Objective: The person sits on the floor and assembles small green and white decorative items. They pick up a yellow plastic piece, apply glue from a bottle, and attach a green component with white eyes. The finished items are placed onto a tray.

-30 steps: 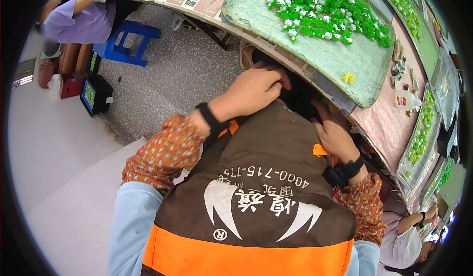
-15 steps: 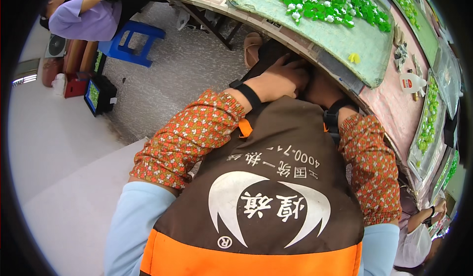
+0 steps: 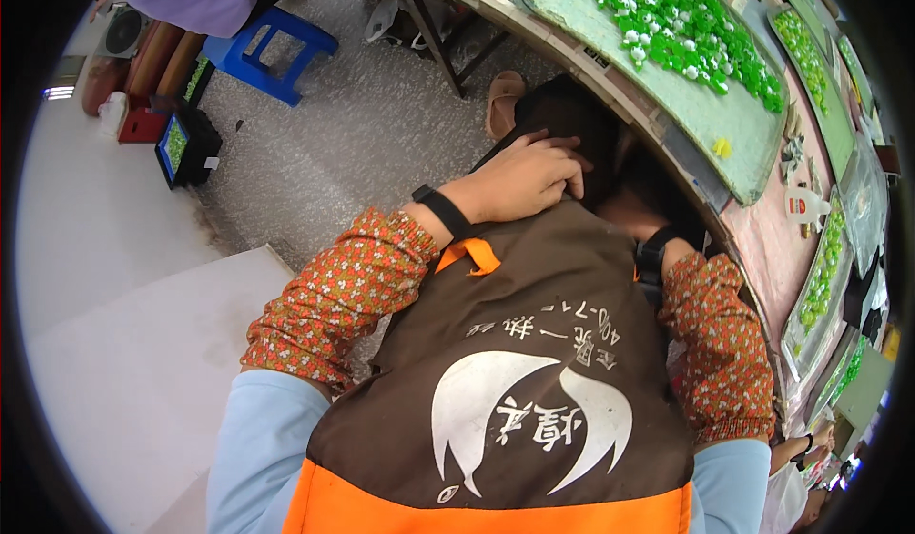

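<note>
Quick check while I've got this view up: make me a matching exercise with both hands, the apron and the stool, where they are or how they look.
Column one
1. Left hand
2. Right hand
3. Apron
4. Stool

Column two
A. Blue, standing on the floor
B. Close to the table edge, fingers hard to make out
C. Brown with an orange band
D. Fingers in plain view

Right pairs: 1-D, 2-B, 3-C, 4-A
</note>
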The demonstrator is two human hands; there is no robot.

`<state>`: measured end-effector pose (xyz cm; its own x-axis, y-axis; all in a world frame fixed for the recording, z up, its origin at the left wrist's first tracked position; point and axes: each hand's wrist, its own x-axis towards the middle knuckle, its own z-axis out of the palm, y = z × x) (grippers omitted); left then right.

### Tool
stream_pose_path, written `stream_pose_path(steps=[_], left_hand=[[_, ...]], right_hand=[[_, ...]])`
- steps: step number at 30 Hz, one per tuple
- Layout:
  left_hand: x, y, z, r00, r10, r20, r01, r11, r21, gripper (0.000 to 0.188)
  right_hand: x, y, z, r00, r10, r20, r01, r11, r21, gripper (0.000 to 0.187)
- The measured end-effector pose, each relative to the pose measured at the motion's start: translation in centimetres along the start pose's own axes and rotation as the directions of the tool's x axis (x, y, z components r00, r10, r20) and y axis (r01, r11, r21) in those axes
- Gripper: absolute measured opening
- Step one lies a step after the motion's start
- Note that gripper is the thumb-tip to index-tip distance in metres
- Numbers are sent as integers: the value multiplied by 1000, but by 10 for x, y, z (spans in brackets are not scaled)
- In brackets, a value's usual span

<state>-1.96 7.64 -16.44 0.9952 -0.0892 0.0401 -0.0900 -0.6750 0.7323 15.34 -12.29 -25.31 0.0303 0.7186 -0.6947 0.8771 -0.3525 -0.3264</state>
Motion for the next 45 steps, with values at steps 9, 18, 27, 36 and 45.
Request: stream_pose_path(steps=[9, 18, 27, 36, 45], left_hand=[[-40, 0, -15, 961, -32, -274, 81, 982, 169, 14], [-47, 14, 1, 995, -60, 78, 41, 972, 232, 17], [-72, -16, 18, 877, -476, 58, 361, 734, 575, 32], [-76, 15, 36, 869, -362, 338, 460, 842, -282, 39], [-90, -1, 59, 900, -377, 219, 434, 823, -366, 23]], right_hand=[[-62, -14, 24, 838, -460, -294, 491, 870, 38, 38], [-38, -17, 10, 969, -111, -221, 124, 991, 45, 32], [-21, 20, -17, 767, 177, -617, -4, 962, 271, 33], [-22, -29, -35, 972, -142, 186, -27, 721, 693, 33], [-6, -61, -49, 929, -229, 290, -13, 765, 644, 40]])
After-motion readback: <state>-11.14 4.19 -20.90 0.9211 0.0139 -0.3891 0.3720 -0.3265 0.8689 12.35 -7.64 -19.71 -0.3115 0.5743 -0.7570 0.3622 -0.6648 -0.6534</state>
